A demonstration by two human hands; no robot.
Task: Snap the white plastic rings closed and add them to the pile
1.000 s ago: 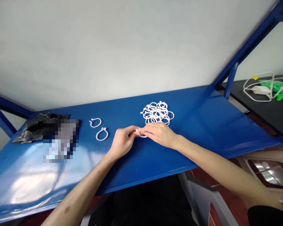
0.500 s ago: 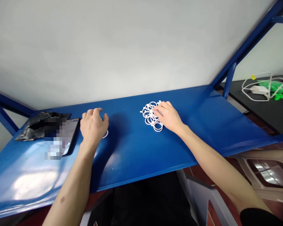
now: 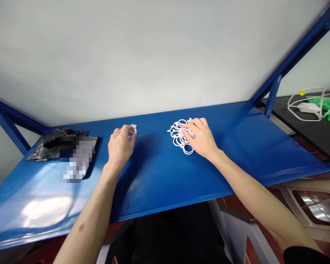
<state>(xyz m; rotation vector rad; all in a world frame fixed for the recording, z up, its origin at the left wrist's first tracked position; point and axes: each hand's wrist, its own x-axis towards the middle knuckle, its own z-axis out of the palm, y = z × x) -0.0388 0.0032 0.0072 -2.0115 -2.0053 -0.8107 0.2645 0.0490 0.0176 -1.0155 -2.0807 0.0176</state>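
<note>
My left hand (image 3: 122, 145) is raised over the left part of the blue table (image 3: 156, 179). Its thumb and fingers pinch a white ring (image 3: 135, 130) with a small knob on its edge. Further right, a loose pile of white rings (image 3: 178, 139) of the same sort lies on the tabletop, several overlapping. My right hand (image 3: 202, 137) rests on the right side of this pile, its fingers bent and closed on some of the rings. The palm hides part of the pile.
A phone (image 3: 92, 157) lies at the left beside a crumpled black plastic bag (image 3: 41, 148). Blue metal braces (image 3: 273, 95) rise at the table's ends. On a dark table (image 3: 302, 128) to the right are a white cable (image 3: 305, 119) and a green bag (image 3: 324, 101).
My left hand has lifted the white ring from the table, which now shows between thumb and fingers. My right hand stays at the pile. The view has shifted slightly.
</note>
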